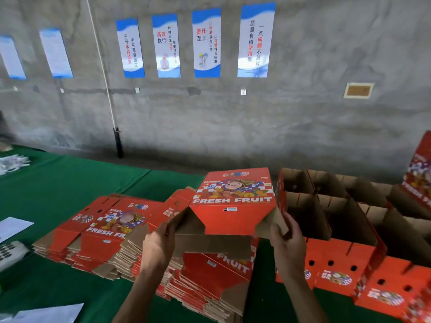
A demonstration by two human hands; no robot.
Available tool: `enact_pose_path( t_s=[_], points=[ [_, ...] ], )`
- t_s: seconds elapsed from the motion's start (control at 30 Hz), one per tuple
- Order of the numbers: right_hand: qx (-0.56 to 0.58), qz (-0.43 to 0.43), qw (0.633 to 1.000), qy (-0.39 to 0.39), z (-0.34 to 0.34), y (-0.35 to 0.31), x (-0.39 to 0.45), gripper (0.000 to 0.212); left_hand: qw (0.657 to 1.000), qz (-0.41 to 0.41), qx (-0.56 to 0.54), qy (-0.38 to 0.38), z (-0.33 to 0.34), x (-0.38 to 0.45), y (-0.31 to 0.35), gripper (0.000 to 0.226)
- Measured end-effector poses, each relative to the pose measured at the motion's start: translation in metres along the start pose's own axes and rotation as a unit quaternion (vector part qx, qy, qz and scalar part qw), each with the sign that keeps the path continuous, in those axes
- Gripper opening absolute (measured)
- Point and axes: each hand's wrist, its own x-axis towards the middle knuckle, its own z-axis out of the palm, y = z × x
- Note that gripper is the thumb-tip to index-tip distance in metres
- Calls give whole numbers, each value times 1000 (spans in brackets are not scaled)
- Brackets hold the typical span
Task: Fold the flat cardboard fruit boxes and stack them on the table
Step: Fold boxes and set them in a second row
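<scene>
Here, in the head view, a red fruit box [233,203] is being held up above the green desk [58,190], half opened. Its left brown flap is being gripped by the left hand [161,243], its right flap by the right hand [285,241], fingers curled round each. Flat boxes [100,231] are being kept stacked beneath; folded boxes [338,224] are being kept just right.

A grey wall [303,117] is seen behind the table. Six blue and white posters [255,40] are hung on it in a row. A white cord [100,57] is run down to a black pole [118,143]. White papers [14,227] are laid on the green cloth [58,183].
</scene>
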Motion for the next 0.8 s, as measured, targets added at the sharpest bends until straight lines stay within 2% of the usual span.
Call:
enact_pose_path(
  t_s=[0.1, 0.17, 0.33, 0.47, 0.6, 0.7, 0.8],
  points=[
    [-10, -118, 992, 43, -23, -31, 4, 27, 979, -62, -183, 73, -16, -2, 27, 20],
    [-15, -172, 984, 39, -44, -53, 8, 26, 959, -53, -258, 109, -27, -1, 52, 21],
    [-6, -151, 984, -90, -128, -101, 19, 29, 923, -11, -352, 158, -45, 5, 107, 23],
    [14, -151, 985, -80, -185, -124, 20, 23, 898, -13, -411, 159, -30, 6, 141, 21],
    [-43, -137, 989, -41, -216, -111, 19, 23, 907, -20, -405, 111, 17, -8, 168, 15],
    [-105, -112, 988, -8, -244, -84, 15, 25, 927, 31, -369, 52, 54, -26, 179, 32],
    [-97, -74, 991, 51, -274, -60, 8, 26, 938, 51, -342, -8, 81, -47, 189, 40]
  ],
)
